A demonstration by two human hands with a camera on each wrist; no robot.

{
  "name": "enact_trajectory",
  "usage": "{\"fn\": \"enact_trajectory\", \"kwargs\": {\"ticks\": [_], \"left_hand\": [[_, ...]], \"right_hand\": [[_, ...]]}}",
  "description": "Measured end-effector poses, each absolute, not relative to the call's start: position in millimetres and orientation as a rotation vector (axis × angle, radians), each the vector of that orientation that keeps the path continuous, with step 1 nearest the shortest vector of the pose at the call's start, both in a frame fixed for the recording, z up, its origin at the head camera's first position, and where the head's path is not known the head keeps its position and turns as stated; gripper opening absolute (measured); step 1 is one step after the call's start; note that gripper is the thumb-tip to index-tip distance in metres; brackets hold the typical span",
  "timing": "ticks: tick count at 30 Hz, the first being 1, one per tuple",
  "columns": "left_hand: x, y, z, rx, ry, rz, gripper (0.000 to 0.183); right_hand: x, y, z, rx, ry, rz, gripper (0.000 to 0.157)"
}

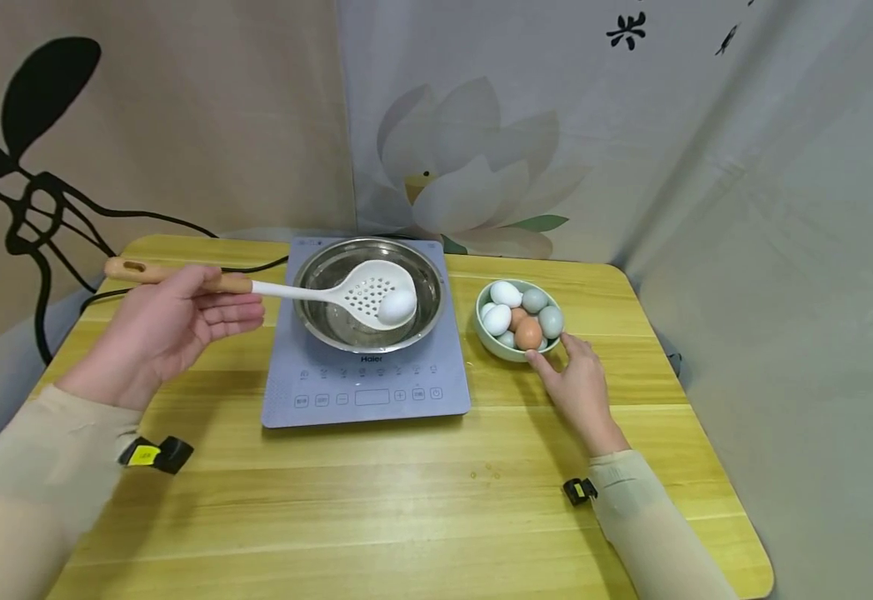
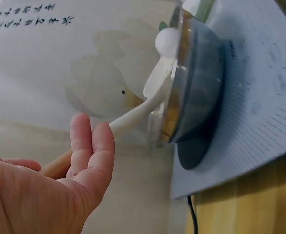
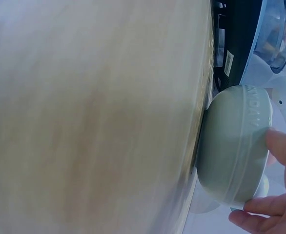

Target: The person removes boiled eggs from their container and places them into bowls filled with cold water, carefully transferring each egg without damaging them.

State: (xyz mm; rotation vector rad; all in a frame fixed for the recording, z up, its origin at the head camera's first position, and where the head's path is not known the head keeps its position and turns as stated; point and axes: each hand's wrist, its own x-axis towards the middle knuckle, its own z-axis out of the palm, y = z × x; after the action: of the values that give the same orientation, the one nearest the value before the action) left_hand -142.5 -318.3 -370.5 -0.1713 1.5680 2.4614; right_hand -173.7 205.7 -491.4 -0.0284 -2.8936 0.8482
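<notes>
My left hand grips the wooden handle of a white slotted skimmer, with some fingers stretched out. A white egg lies in the skimmer's perforated head, which hangs over a steel pot. From the side, the left wrist view shows the egg and skimmer head level with the pot's rim. At the right, my right hand holds a pale green bowl at its rim, thumb and fingers spread apart along it. White, bluish and brown eggs fill this bowl.
The pot stands on a grey-blue induction cooker with touch controls along its front. A black cable runs behind it. Small wet drops lie on the wooden table. Printed curtains enclose the back and sides.
</notes>
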Motion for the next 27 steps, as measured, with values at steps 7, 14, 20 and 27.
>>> {"fn": "enact_trajectory", "kwargs": {"ticks": [7,14,20,27], "left_hand": [[-165,-285,-347,-0.239,1.665,2.425,0.033],[-188,-225,-325,-0.238,1.675,2.423,0.025],[-209,-170,-324,-0.261,1.686,2.393,0.024],[-219,-124,-330,-0.282,1.815,2.323,0.027]], "right_hand": [[-174,208,-492,-0.023,-2.884,0.849,0.085],[-175,210,-493,-0.006,-2.881,0.844,0.086],[-175,211,-493,-0.008,-2.870,0.853,0.086],[-175,210,-493,-0.015,-2.878,0.839,0.087]]}}
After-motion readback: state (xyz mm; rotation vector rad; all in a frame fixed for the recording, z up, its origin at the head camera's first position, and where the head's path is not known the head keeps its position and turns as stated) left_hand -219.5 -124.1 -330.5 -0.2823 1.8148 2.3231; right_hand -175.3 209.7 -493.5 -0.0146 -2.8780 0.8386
